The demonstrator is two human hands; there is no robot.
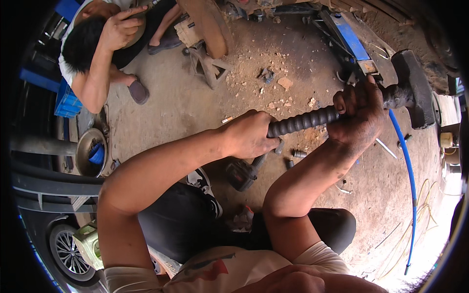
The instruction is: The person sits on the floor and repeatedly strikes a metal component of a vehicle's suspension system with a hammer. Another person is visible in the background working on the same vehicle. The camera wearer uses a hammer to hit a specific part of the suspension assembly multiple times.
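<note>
- Sledgehammer [413,90] up in front of the body, over the concrete floor [171,124]; head to the person's right, ribbed handle [303,122] running down to the left.
- Left hand [251,134] clamped round the butt end of the handle; right hand [359,112] wrapped round it close below the head. Bare ribs between the two.
- Step, as I judge it: controlling the hammer for a blow. Right hand high steadies the weight; for more force, best let it slide toward the left, which should stay firm at the butt.
- Strike face should meet its target squarely; a glancing hit could twist the handle. Target not clear from this view.
- Watch clearance: the blue floor jack [349,36] appears just beyond the right hand, the blue hose [409,166] runs below the head.
- Cordless impact wrench [242,173] and loose socket [299,154] lie near the feet; footing wants care.
- Co-worker [95,88] crouches upper left; swing best aimed away.
</note>
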